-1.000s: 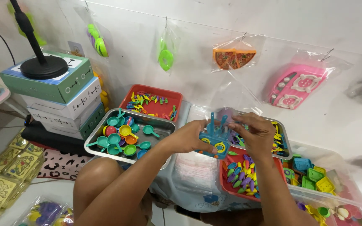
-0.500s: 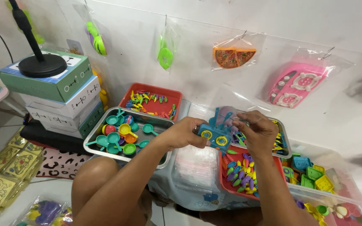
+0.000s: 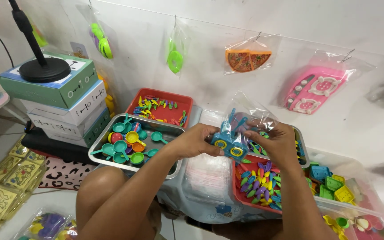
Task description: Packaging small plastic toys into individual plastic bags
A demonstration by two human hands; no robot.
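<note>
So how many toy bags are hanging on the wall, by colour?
Green bags: 2, one by the boxes, one further right
Orange bag: 1, pizza slices
Pink bag: 1, a toy stove
Total: 4 on the wall.
One more clear bag with a blue toy is in the left hand and right hand.

Clear glossy plastic bag, shiny metal tray, plastic toys.

bag contents blurred, stand cut off at top
</note>
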